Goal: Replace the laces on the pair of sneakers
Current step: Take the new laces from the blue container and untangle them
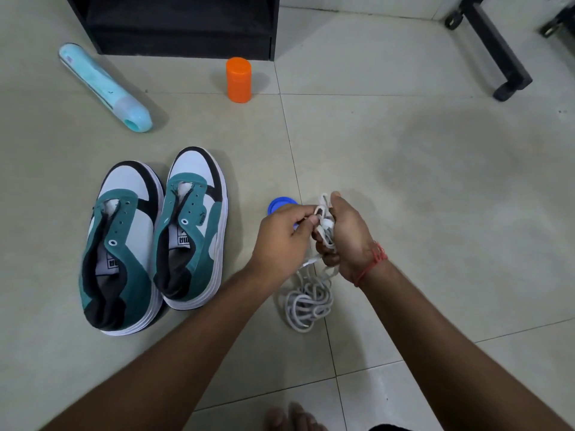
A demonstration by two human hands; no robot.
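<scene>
Left hand (284, 236): thumb and forefinger pinch a loop of the white laces (322, 231). Right hand (345, 237): fingers curled round the bunched upper part of the same laces, red thread bracelet (373, 259) at the wrist. Rest of the laces hangs down into a loose tangle on the tiled floor (435, 197). Blue lid (278, 205) partly hidden behind the left hand. Pair of teal-white sneakers (155, 237), unlaced, side by side, left of the hands, apart from them. Farther off: orange canister (238, 79) upright; light-blue tube (104, 87) lying flat.
</scene>
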